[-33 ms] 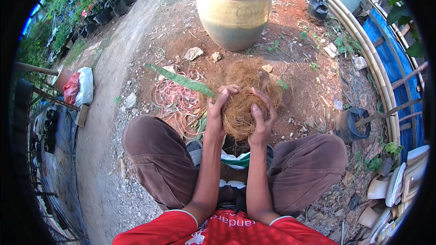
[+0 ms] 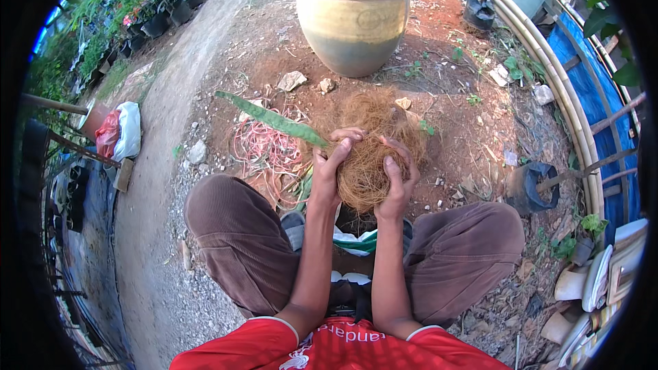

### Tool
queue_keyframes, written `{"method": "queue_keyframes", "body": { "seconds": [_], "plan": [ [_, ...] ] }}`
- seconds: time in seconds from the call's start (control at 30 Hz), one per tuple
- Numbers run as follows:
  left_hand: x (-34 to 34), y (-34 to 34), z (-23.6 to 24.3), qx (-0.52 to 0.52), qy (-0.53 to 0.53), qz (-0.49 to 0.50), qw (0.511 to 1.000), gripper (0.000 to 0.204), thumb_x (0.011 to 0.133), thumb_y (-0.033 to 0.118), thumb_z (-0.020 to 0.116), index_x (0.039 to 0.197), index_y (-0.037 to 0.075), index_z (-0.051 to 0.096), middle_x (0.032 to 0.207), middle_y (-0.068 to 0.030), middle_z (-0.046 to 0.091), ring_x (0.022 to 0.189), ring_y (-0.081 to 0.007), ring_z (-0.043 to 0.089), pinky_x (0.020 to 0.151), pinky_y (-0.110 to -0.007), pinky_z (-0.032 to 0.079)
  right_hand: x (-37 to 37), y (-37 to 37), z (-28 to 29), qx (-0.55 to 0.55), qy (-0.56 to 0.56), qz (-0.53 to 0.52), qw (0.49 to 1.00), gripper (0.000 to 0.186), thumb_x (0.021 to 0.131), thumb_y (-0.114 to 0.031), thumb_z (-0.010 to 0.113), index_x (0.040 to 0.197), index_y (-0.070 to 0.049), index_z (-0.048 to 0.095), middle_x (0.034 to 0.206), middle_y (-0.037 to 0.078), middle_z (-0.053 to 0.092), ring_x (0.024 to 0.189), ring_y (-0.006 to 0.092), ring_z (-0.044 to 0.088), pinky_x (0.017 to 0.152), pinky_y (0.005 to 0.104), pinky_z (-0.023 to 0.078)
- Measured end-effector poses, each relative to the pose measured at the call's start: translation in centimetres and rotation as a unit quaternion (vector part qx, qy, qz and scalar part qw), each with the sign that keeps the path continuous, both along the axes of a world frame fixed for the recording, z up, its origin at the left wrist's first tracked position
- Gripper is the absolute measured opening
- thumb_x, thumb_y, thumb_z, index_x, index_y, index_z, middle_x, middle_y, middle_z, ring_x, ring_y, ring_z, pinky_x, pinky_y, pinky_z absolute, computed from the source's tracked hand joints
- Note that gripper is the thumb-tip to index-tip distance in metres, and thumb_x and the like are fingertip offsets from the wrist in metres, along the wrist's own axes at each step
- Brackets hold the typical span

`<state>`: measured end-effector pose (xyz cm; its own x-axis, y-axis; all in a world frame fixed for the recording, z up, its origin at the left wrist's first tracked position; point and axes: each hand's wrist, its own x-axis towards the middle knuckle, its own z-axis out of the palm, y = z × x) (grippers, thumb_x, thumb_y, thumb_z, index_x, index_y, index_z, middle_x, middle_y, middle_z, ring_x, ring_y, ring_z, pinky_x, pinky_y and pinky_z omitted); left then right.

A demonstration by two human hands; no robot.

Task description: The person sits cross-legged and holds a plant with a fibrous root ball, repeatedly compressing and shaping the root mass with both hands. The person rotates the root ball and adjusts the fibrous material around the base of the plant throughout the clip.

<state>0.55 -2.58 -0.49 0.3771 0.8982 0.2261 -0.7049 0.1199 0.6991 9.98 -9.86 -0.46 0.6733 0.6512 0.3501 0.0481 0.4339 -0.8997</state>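
Note:
A ball of brown coconut fibre (image 2: 362, 178) is cupped between my two hands, just above the ground between my knees. My left hand (image 2: 332, 164) wraps its left side, thumb across the top. On the other side my right hand (image 2: 399, 181) curls round it, its thumb pressed to the front. A long green leaf (image 2: 271, 119), thick and mottled, sticks out to the left from the fibre by my left hand; its base is hidden. Looser coconut fibre (image 2: 373, 108) lies just beyond. Beneath the hands is an open white and green bag (image 2: 356, 242), with something dark in it.
Tangled pink strings (image 2: 264, 144) lie left of my hands. A large glazed pot (image 2: 353, 27) stands ahead on reddish soil. Bamboo poles (image 2: 548, 62) and a blue tarp (image 2: 582, 55) edge the right side, near a black plant bag (image 2: 538, 188). Potted plants (image 2: 156, 24) line the far left.
The fibre ball and leaf have shifted very slightly, the leaf's tip a little left and up. My right thumb has moved a little. Both hands keep their hold.

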Motion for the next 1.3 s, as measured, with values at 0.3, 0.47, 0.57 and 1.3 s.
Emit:
{"method": "queue_keyframes", "body": {
  "seconds": [0.3, 0.47, 0.57, 1.3],
  "plan": [
    [-0.1, -0.3, 0.5, 0.062, 0.069, -0.016, 0.996, 0.028, 0.086, 0.013, 0.070, 0.109, -0.002, 0.069, 0.117, -0.0169, 0.069, 0.112, -0.0246, 0.064, 0.103, -0.040, 0.048, 0.5, -0.1, 0.6, 0.054, 0.291, 0.069, 0.953, 0.031, 0.096, -0.012, 0.051, 0.118, 0.004, 0.066, 0.122, 0.014, 0.067, 0.116, 0.0231, 0.062, 0.107, 0.0366, 0.044],
    [0.0, -0.5, 0.9, -0.191, 0.006, -0.014, 0.982, 0.028, 0.093, 0.014, 0.065, 0.115, -0.004, 0.066, 0.114, -0.0155, 0.070, 0.103, -0.0213, 0.067, 0.094, -0.035, 0.053, 0.1, -0.8, 2.6, -0.019, -0.192, -0.018, 0.981, 0.037, 0.088, -0.018, 0.064, 0.118, 0.003, 0.069, 0.123, 0.015, 0.068, 0.119, 0.0274, 0.061, 0.111, 0.0421, 0.040],
    [0.0, -0.5, 0.8, -0.084, 0.036, -0.017, 0.996, 0.034, 0.100, 0.021, 0.057, 0.121, -0.004, 0.062, 0.121, -0.0208, 0.067, 0.109, -0.0277, 0.067, 0.097, -0.039, 0.054, 0.2, -1.0, 2.3, -0.014, -0.091, -0.008, 0.996, 0.032, 0.083, -0.015, 0.068, 0.109, 0.003, 0.072, 0.120, 0.016, 0.069, 0.118, 0.0265, 0.062, 0.109, 0.0423, 0.042],
    [-0.6, -0.5, 1.6, -0.111, -0.012, -0.077, 0.991, 0.036, 0.098, 0.015, 0.059, 0.127, -0.006, 0.059, 0.118, -0.0176, 0.069, 0.103, -0.0238, 0.070, 0.092, -0.038, 0.057, 0.5, -0.4, 0.7, 0.015, 0.443, 0.184, 0.877, 0.048, 0.099, -0.031, 0.053, 0.133, 0.002, 0.057, 0.129, 0.018, 0.064, 0.121, 0.0280, 0.061, 0.103, 0.0423, 0.050]
  ]
}}
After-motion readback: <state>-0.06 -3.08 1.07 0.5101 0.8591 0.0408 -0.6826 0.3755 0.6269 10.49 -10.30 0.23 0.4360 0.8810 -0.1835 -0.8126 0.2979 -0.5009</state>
